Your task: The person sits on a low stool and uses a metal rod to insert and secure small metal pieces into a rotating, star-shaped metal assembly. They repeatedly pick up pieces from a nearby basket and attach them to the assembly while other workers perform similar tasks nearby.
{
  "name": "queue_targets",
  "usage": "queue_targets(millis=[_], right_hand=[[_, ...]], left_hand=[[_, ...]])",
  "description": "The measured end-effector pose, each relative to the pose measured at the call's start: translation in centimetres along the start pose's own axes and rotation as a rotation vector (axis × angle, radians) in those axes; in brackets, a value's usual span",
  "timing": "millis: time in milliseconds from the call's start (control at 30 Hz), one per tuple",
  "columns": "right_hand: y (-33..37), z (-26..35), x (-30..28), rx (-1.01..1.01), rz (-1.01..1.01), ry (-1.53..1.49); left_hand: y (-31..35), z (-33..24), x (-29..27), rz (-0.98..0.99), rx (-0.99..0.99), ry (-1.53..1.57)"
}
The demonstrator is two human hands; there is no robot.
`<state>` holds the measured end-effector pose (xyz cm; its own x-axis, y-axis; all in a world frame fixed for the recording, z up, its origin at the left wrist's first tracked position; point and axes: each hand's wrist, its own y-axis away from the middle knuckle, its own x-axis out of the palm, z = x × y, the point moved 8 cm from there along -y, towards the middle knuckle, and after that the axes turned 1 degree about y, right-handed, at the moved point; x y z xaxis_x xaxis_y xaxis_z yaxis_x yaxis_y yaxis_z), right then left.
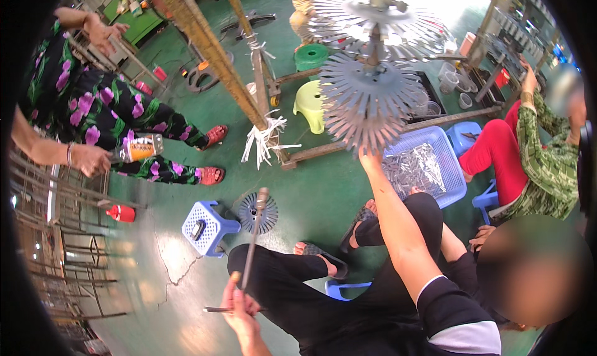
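Note:
My left hand [241, 309] is closed round a long metal T-handle wrench [252, 250], a cylindrical head at its top and a short crossbar beside my fingers. A yellow covering shows on one fingertip. My right arm stretches forward, and my right hand [370, 156] grips the lower edge of a finned metal disc [373, 95]; its blades partly hide my fingers. Above that disc, a second, larger finned disc [373, 23] sits on the same upright shaft [375, 45]. On the floor by my left knee lies a smaller finned disc [258, 213].
A blue basket [457, 163] of metal strips stands beyond my right forearm. Blue stool [208, 225], yellow-green stool [308, 104] and rusty frame post [211, 51] with tied white strips [264, 138] stand around. One person at left holds a bottle [143, 147]; others sit close at right.

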<state>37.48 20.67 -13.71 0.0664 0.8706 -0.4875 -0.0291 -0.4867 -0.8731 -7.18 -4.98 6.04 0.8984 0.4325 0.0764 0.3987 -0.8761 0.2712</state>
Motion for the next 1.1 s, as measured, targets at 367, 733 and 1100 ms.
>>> queue_targets(millis=[367,733,1100], right_hand=[[5.8,-1.0,0.7,0.881,0.997,-0.580],[25.3,6.7,-7.7,0.771,1.396,-0.750],[21.7,11.6,-11.7,0.891,1.541,-0.536]], left_hand=[[-6.2,11.0,-10.2,-0.270,-0.206,-0.147],[-3.9,34.2,-16.6,-0.250,-0.727,0.244],[-15.2,44.4,-12.8,-0.107,-0.779,0.467]])
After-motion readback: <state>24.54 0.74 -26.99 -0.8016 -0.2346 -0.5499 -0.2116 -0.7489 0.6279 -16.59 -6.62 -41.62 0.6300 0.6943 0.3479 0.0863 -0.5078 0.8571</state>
